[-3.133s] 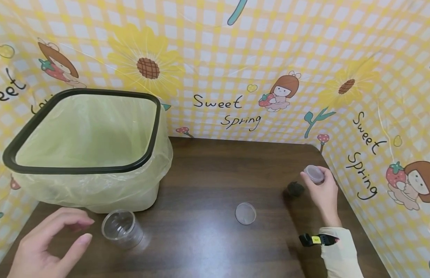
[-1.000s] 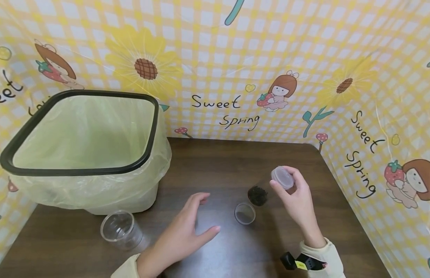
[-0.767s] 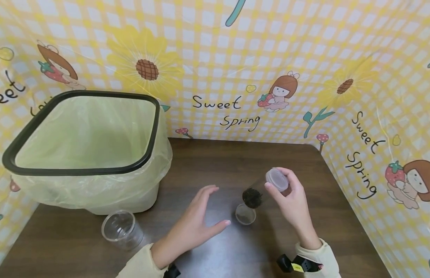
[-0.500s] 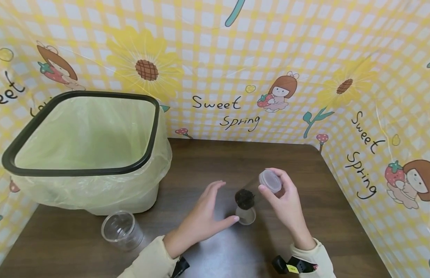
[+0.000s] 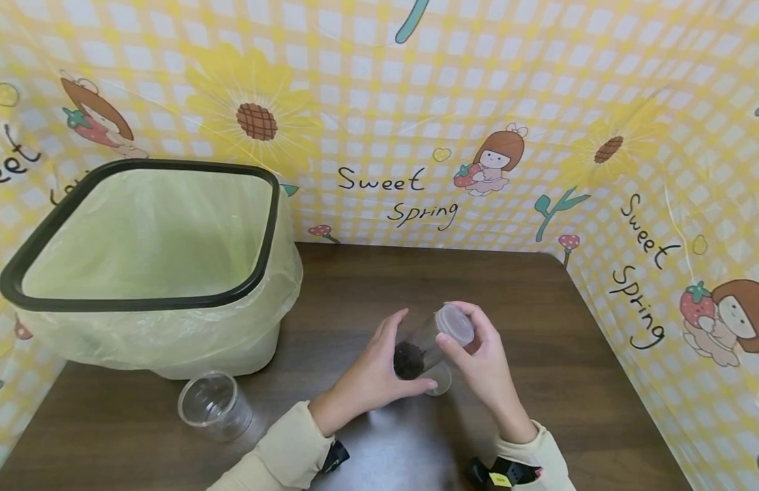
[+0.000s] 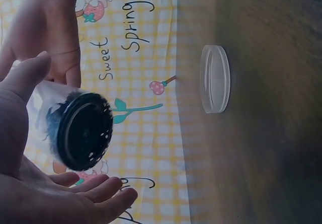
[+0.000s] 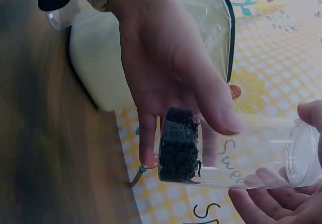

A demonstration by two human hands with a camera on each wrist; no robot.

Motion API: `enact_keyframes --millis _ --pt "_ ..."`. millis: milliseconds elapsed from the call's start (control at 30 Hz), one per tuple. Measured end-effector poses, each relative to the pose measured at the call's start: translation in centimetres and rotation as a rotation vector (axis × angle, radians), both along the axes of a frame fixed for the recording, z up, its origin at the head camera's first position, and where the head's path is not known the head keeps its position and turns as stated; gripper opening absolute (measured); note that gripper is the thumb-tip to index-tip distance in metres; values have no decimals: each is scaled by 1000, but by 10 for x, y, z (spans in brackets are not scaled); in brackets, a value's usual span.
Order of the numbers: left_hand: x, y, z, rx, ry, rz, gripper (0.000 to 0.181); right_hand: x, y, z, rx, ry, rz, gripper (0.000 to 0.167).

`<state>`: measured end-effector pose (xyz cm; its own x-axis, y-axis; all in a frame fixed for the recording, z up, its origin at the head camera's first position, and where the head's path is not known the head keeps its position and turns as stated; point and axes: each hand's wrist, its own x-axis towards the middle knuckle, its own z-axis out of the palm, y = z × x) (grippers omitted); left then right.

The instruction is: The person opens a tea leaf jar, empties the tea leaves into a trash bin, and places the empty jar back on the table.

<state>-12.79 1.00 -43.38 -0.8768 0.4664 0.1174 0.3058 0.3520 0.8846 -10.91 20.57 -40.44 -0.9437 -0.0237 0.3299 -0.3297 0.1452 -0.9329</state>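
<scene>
My right hand (image 5: pixel 480 361) holds a clear jar (image 5: pixel 431 339) close to its capped end. The jar is tilted; dark, dried tea-like leaves (image 5: pixel 410 360) are packed in its lower left end, as the right wrist view also shows. Around that end lies my left hand (image 5: pixel 369 375), thumb in front and fingers behind. In the left wrist view its fingers (image 6: pixel 108 189) are spread and stand apart from the jar; whether the thumb touches it I cannot tell. A shallow clear lid (image 6: pixel 216 79) lies on the table, partly hidden by the jar and left thumb in the head view.
An open clear cup (image 5: pixel 215 407) stands at left on the brown table (image 5: pixel 354 279). Behind it is a large bin (image 5: pixel 146 334) with a black rim and pale liner. A yellow checked cloth (image 5: pixel 379 123) walls the back and sides.
My right hand has brought the jar leftward from the table's right side. My left hand has left its place beside the cup and moved right, up to the jar's leaf-filled end.
</scene>
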Motion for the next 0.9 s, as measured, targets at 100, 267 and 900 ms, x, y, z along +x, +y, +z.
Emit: enact_keyframes --millis 100,267,900 --pt "0 1 0 11 8 5 111 0 -3 -2 -18 1 14 48" --pt "-2 2 -2 18 39 -1 108 0 -7 -3 -50 16 32 46" --pt "-3 9 -9 57 157 55 51 2 -20 -11 -232 25 39 51"
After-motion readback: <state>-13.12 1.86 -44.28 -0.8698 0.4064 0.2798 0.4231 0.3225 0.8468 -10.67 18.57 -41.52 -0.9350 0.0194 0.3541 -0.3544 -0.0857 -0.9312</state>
